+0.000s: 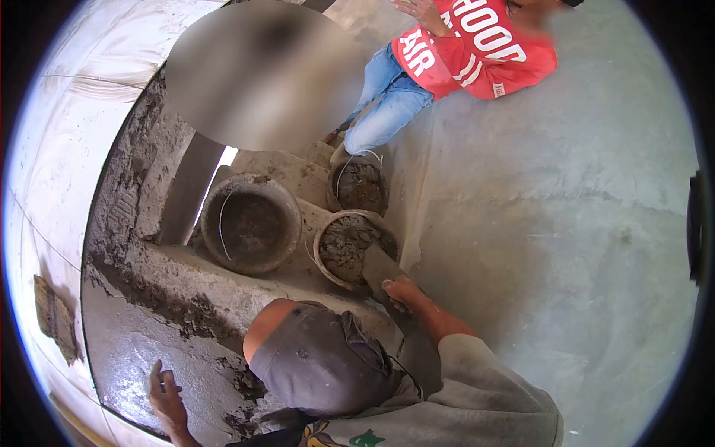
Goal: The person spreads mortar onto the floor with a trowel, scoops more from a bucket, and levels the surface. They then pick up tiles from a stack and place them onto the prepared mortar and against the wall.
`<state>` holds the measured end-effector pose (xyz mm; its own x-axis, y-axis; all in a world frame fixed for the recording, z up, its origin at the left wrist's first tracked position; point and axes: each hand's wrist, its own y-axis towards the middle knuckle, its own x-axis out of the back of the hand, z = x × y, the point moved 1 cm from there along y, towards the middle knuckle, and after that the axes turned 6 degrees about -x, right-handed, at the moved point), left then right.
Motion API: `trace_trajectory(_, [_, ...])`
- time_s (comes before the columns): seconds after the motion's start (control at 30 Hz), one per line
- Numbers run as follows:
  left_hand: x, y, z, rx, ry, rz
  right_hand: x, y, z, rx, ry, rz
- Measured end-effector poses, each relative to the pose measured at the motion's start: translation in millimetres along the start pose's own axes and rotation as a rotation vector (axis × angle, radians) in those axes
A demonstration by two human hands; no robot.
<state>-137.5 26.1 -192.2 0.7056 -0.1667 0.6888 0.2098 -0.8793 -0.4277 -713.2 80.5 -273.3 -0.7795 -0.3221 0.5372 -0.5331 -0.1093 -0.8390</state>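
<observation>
My right hand [402, 290] is closed around the handle of the trowel [380, 265], out in front of me and a little to my right, at the end of a stretched arm. The handle is hidden inside my fist, so only the flat blade shows. The trowel's long axis runs from my knuckles away from me and slightly leftward, and its tip sits over the near rim of the mortar bucket [325, 262], just touching the grey mix heaped inside. That bucket lies directly beyond my right hand, almost against it, while my left hand [167, 398] is well apart, low on my left side, fingers spread open and resting on the wet plastered surface [134, 350]. So the right hand is much the nearer to the bucket. To the left of the bucket stands a wider, nearly empty pan [289, 223] on the same rough ledge [171, 276], and beyond it a second bucket [332, 195] with mortar. Farther off, a person in a red shirt [477, 45] sits on the concrete floor [566, 223].
</observation>
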Motion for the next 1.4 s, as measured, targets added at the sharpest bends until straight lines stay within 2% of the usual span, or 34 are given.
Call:
trace_trajectory(0.17, [-19,-15,5,0.009,-0.015,0.035,-31,14,9,-0.093,0.226,0.093])
trace_trajectory(0.23, [-22,-19,-9,0.002,0.009,0.045,-46,31,18,-0.128,0.428,0.183])
trace_trajectory(0.27, [-24,-19,-11,-0.009,0.003,0.067,-50,35,24,-0.127,0.433,0.190])
trace_trajectory(0.33, [-25,-21,-20,-0.041,0.015,0.075,-52,30,49,-0.105,0.696,0.254])
trace_trajectory(0.47, [-14,-21,-41,-0.023,-0.005,0.019,-54,40,34,-0.184,0.774,0.288])
trace_trajectory(0.67, [-1,-16,-19,-0.038,0.039,0.007,-44,49,-11,-0.160,0.758,0.339])
trace_trajectory(0.77, [-2,-12,-14,-0.027,0.046,0.004,-41,45,-29,-0.072,0.843,0.363])
trace_trajectory(0.87, [-2,-6,-5,-0.046,0.005,0.008,-38,31,-40,0.017,0.911,0.269])
trace_trajectory(0.9, [1,-6,-13,0.020,0.000,0.027,-34,31,-41,0.032,0.919,0.259])
trace_trajectory(0.93, [3,-6,-6,0.006,0.012,0.014,-28,39,-50,0.100,0.871,0.345])
trace_trajectory(0.97, [7,-7,-19,0.072,0.005,0.032,-15,31,-48,0.104,0.786,0.298])
trace_trajectory(1.0, [11,-7,-15,0.063,-0.018,0.027,-5,37,-53,0.273,0.746,0.334])
trace_trajectory(1.07, [11,-5,3,0.007,-0.026,-0.016,20,-3,-31,0.371,0.745,0.234])
trace_trajectory(1.13, [13,-5,28,0.043,-0.063,-0.023,49,-26,-16,0.551,0.608,0.308])
trace_trajectory(1.2, [16,-8,45,0.111,-0.094,-0.003,70,-72,14,0.558,0.495,0.278])
trace_trajectory(1.27, [21,-6,55,0.088,-0.125,-0.015,85,-117,47,0.568,0.381,0.240])
trace_trajectory(1.4, [26,-7,69,0.066,-0.224,-0.054,79,-203,107,0.686,0.042,0.379])
